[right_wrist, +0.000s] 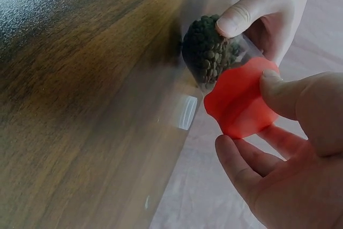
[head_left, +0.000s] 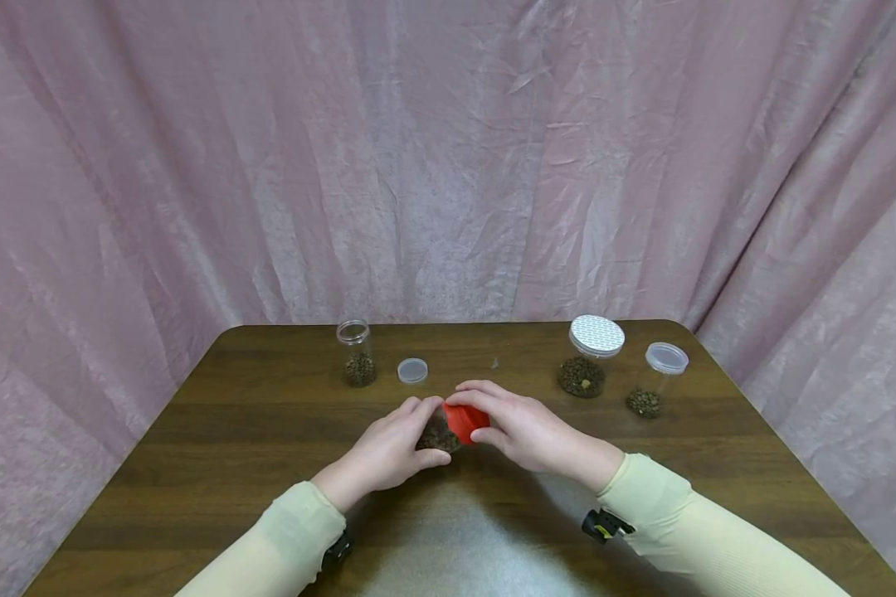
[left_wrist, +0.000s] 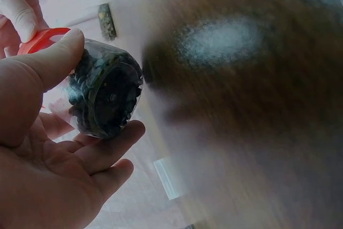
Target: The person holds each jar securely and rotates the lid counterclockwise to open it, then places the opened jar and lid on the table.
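Note:
A clear jar (head_left: 439, 436) part filled with small brown-green pellets is held tilted between both hands at mid-table. Around its body curl the thumb and fingers of my left hand (head_left: 392, 448); the left wrist view shows the jar's base (left_wrist: 113, 97) facing that camera. My right hand (head_left: 523, 427) grips a red lid (right_wrist: 244, 100) with a wavy edge at the jar's other end. In the right wrist view its thumb presses one side of the lid and the fingertips the opposite side. The pellets (right_wrist: 206, 49) lie toward the base.
Behind my left hand stands an uncapped jar (head_left: 357, 356) with pellets, beside a loose translucent lid (head_left: 413, 371) lying on the wooden table (head_left: 216, 431). At the back right are a wide jar (head_left: 582, 373) with a white patterned lid and a smaller clear-lidded jar (head_left: 648, 398). Pink curtains hang behind.

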Tool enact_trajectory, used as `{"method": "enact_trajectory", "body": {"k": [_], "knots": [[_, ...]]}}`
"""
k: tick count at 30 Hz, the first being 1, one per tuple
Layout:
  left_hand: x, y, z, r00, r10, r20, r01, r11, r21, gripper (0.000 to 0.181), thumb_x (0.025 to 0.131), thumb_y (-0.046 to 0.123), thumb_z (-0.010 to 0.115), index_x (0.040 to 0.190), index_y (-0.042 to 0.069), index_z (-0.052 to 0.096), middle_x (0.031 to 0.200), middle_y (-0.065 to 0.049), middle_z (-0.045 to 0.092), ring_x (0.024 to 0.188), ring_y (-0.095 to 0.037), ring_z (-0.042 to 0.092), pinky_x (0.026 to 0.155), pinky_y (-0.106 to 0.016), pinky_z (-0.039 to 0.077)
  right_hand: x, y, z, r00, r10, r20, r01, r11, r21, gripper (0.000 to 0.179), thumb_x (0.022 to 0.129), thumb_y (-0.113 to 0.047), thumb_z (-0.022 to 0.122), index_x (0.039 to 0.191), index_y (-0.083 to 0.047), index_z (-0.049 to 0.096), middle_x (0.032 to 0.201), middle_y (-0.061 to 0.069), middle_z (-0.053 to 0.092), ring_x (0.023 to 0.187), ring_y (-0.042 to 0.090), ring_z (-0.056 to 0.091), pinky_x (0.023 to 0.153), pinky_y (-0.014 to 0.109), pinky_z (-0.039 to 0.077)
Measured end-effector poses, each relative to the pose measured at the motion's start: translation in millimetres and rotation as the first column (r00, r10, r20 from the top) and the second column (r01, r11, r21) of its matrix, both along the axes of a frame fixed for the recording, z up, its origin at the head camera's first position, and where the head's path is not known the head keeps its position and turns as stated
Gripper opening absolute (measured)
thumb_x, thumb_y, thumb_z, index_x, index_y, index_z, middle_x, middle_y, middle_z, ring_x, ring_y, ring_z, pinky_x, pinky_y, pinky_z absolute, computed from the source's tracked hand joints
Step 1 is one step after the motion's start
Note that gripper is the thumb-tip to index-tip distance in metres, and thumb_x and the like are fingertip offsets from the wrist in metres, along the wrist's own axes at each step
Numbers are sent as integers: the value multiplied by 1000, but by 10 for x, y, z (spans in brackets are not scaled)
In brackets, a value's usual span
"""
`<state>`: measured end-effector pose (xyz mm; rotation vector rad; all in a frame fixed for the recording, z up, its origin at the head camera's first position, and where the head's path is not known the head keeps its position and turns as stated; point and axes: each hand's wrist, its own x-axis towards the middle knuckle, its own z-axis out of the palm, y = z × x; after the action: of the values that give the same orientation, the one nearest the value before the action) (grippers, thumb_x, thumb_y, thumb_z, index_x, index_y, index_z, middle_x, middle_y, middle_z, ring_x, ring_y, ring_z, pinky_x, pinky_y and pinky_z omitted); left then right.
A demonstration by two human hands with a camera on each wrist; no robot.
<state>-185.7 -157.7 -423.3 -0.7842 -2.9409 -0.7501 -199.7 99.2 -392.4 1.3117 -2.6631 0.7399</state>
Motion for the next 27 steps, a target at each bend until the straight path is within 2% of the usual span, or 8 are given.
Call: {"method": "enact_trajectory", "body": {"k": [8,27], "knots": [[-21,0,-21,1000,6,13,-6,1000,-3,72,96,33,90,155,12,53,124,-9,64,104,-24,66,88,-51,58,-1,4,-11,1000,6,-7,-6,1000,-12,51,104,-12,78,152,-15,62,159,9,57,137,31,65,106,53,56],[-20,17,0,1000,11,25,-10,1000,-7,71,96,33,90,154,13,54,123,-8,63,103,-22,65,87,-51,57,4,25,-25,1000,-5,17,5,1000,-14,52,104,-12,78,153,-17,62,160,5,55,139,28,63,108,52,55]]}}
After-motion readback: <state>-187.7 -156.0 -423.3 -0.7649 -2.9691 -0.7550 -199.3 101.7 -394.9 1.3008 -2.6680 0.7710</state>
